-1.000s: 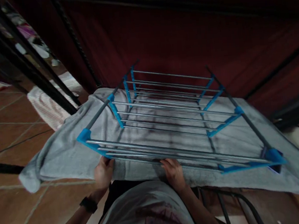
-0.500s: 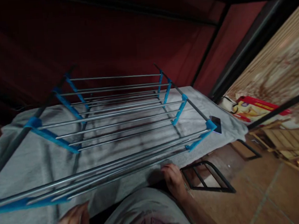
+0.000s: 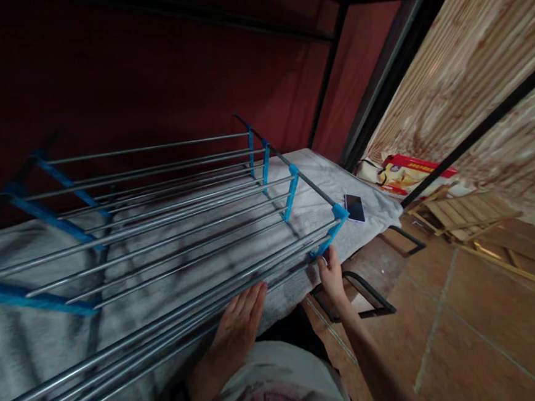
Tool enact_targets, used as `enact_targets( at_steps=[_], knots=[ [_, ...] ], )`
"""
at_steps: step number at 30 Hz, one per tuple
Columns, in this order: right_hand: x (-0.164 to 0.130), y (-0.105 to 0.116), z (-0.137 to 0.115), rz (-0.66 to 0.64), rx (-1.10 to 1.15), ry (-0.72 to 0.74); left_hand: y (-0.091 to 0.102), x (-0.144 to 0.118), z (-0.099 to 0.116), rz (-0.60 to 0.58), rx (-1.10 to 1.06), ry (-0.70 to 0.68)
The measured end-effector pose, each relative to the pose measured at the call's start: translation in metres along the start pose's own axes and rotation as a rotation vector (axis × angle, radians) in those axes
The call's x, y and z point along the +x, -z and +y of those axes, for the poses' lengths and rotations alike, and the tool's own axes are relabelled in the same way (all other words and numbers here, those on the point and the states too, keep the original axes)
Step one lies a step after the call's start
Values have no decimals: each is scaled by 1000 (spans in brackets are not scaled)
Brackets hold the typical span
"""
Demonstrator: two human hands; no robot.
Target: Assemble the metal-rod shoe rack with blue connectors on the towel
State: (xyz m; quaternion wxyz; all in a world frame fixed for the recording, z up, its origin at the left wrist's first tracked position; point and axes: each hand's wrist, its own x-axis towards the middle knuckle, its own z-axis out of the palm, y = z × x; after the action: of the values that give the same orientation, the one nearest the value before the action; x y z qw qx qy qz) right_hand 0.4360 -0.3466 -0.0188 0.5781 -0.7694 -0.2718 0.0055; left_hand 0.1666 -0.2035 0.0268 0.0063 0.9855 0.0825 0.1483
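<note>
as my left hand [image 3: 240, 320] lies flat, fingers extended, against the near side of the metal rack [image 3: 167, 218] spreading ahead of it, my right hand [image 3: 331, 276] half curls at the blue bracket [image 3: 330, 235], its grip unclear; beyond that hand, a phone [image 3: 354, 208] rests on the grey blanket [image 3: 379, 207].

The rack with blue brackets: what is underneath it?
A grey cloth lies under the rack, showing through its gaps. The rack hides strips of it; what the cloth itself covers cannot be seen.
</note>
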Motion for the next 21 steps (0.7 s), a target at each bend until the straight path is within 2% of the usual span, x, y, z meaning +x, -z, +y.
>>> enact_targets(
  at_steps=[4,8,14,16,21],
  knots=[
    [8,2,0,-14,-46,-4,-14,44,15,-41,-103,145],
    [13,4,-4,-27,-75,34,-18,89,21,-116,-264,171],
    [16,3,-11,-14,-154,31,-28,134,34,-2,-500,131],
    [16,2,-13,-18,-166,31,-33,151,42,2,-564,128],
    [17,3,-14,-55,-129,23,-40,197,60,-162,-717,245]
  ],
)
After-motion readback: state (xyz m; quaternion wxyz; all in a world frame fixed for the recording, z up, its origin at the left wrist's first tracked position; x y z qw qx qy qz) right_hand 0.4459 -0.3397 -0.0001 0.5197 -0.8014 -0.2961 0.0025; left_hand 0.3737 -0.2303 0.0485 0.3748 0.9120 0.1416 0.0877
